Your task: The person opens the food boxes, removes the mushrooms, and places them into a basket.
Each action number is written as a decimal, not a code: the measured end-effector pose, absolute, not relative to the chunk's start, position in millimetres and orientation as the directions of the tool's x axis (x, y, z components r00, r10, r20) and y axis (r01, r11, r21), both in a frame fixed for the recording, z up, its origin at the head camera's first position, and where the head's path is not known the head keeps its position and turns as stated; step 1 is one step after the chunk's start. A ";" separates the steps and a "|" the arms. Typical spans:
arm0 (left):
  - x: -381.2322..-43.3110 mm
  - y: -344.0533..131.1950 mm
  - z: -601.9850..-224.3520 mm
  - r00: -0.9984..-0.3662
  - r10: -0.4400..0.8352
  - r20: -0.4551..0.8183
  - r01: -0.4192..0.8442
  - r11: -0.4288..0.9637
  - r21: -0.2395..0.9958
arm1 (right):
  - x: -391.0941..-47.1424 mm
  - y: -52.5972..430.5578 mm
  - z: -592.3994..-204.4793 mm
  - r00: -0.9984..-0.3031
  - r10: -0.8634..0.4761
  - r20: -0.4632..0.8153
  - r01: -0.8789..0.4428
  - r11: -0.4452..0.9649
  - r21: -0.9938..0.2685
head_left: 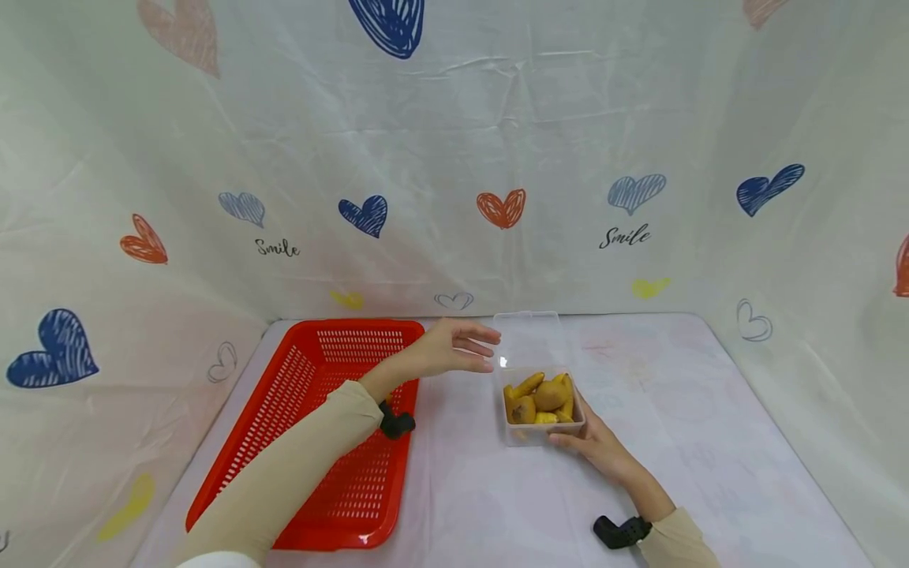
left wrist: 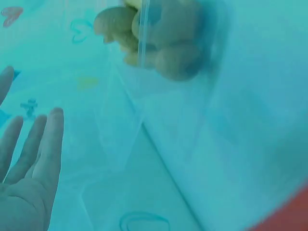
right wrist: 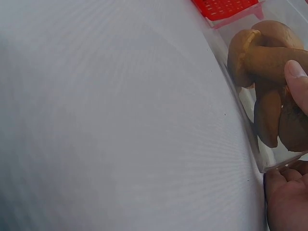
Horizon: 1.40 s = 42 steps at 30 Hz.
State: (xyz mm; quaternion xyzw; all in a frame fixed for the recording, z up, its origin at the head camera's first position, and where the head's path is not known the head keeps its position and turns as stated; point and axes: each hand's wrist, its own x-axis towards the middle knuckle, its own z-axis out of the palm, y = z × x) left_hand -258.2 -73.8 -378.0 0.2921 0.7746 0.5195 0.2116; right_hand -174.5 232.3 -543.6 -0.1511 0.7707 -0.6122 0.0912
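A clear plastic box (head_left: 521, 437) stands on the table with its hinged lid (head_left: 527, 339) lifted back towards the wall. Yellow and brown mushroom-shaped pieces (head_left: 551, 396) fill it; the right wrist view shows a thick stem and rounded caps (right wrist: 239, 60) through the wall. My right hand (head_left: 599, 451) grips the box at its front right corner, thumb on the front side and fingers along the right. My left hand (head_left: 458, 347) hovers left of the lid, its fingers extended and holding nothing. The left wrist view also shows that hand (left wrist: 36, 168) apart from the box.
A red perforated basket (head_left: 387, 517) occupies the left side of the table, under my left forearm. The table (head_left: 682, 394) has a white cover. Behind it hangs a white sheet (head_left: 426, 150) printed with hearts. A black band (head_left: 621, 532) sits on my right wrist.
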 end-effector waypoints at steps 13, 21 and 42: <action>-253.9 -18.5 -407.6 -0.707 0.707 -0.025 0.242 0.276 0.930 | -175.1 233.0 -545.6 -0.944 -0.329 0.033 -0.100 0.186 -0.977; -245.5 4.6 -428.7 -0.723 0.691 0.009 0.259 0.259 0.931 | -175.7 233.7 -547.7 -0.941 -0.335 0.044 -0.107 0.170 -0.980; -235.4 27.4 -461.5 -0.764 0.643 0.061 0.367 0.354 0.860 | -176.4 234.3 -548.1 -0.924 -0.377 0.069 -0.113 0.096 -0.989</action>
